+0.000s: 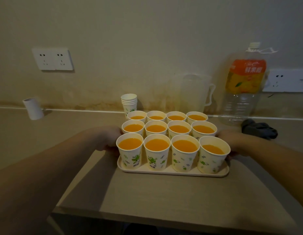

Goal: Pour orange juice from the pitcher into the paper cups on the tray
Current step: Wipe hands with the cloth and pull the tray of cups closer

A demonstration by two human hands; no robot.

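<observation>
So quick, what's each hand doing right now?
Left hand: grips the tray at its left edge.
Right hand: grips the tray's right edge.

12 white paper cups (156, 152) with green leaf prints stood upright in 3 rows of 4 on the beige tray (172, 172), each holding orange juice (157, 144), between the fingers at the tray's 2 ends. The clear pitcher (195, 93) stood empty beyond the right-hand fingers, against the wall.

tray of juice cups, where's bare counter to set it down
Bare: the counter in front of the tray, and left of it toward the tipped cup. Crowded: behind, with stacked cups, pitcher, bottle, cloth.
</observation>
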